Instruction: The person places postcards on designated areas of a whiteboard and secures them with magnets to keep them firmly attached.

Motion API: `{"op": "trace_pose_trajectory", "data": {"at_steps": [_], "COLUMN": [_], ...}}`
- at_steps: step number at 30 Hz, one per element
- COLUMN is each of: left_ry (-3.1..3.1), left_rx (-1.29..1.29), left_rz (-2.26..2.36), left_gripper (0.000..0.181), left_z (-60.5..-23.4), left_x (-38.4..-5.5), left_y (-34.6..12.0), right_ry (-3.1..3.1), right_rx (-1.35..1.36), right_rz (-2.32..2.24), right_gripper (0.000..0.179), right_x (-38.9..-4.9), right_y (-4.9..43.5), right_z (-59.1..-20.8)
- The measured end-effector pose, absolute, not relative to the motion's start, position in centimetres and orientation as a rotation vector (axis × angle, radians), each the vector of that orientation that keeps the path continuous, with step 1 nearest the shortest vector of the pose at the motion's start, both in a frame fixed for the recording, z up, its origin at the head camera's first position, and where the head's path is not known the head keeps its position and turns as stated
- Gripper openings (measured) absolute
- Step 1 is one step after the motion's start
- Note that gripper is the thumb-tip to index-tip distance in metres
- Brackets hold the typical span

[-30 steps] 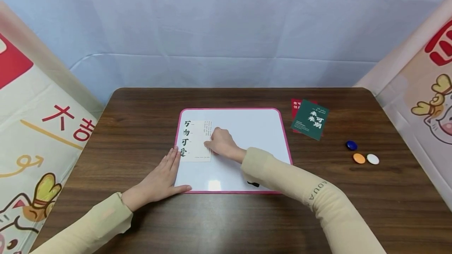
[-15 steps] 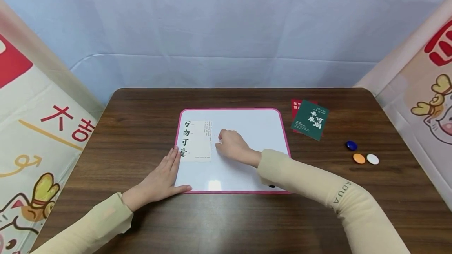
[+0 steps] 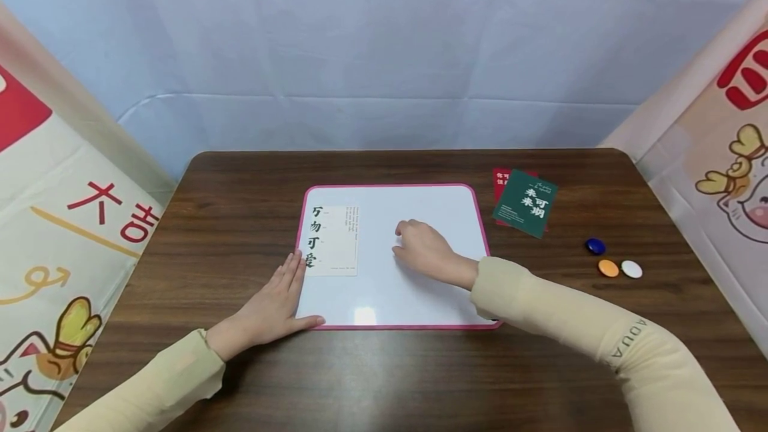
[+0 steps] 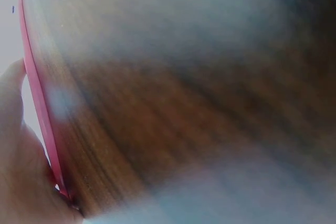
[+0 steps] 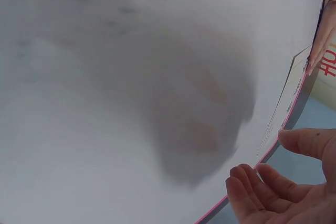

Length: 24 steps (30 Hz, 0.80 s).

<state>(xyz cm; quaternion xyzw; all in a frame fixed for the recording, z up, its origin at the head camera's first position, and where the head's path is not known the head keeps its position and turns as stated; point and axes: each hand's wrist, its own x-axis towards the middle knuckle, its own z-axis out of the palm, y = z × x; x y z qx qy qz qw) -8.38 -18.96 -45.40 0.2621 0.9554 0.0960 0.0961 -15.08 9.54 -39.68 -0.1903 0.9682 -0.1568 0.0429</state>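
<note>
A whiteboard [image 3: 390,305] with a pink frame lies on the wooden table. On its left part is a white card [image 3: 340,243] with large black characters down one side. My left hand [image 3: 270,305] rests at the board's lower left, straight fingers along the left edge and thumb on the bottom edge. In the left wrist view, part of that hand [image 4: 23,177] touches the pink rim. My right hand [image 3: 427,250] is above the board, right of the card and apart from it. The right wrist view shows its fingers [image 5: 268,192] loosely bent, thumb apart, holding nothing.
To the board's right, a green card [image 3: 526,204] overlaps a red card [image 3: 501,179] on the table. Nearer the right side are a blue round piece [image 3: 595,247], an orange one [image 3: 609,268] and a white one [image 3: 632,269]. Cloth hangs behind and at both sides.
My right hand has moved right, off the white card's right edge and over the bare board. The card stays where it was, and my left hand has not moved.
</note>
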Motion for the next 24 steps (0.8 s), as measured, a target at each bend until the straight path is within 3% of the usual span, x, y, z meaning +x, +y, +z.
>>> {"op": "trace_pose_trajectory", "data": {"at_steps": [10,24], "left_ry": [2.836,2.852], "left_rx": [0.784,0.782], "left_rz": [0.273,0.271], "left_gripper": [0.11,0.109], "left_z": [-45.6,-45.3], "left_x": [-8.3,-8.1], "left_y": [-19.0,-19.0], "right_ry": [3.013,3.013], "right_rx": [-0.605,-0.436], "right_rz": [-0.437,-0.513], "right_gripper": [0.03,0.038], "right_x": [-14.5,-14.5], "right_y": [12.2,15.9], "right_z": [-39.4,-38.8]}}
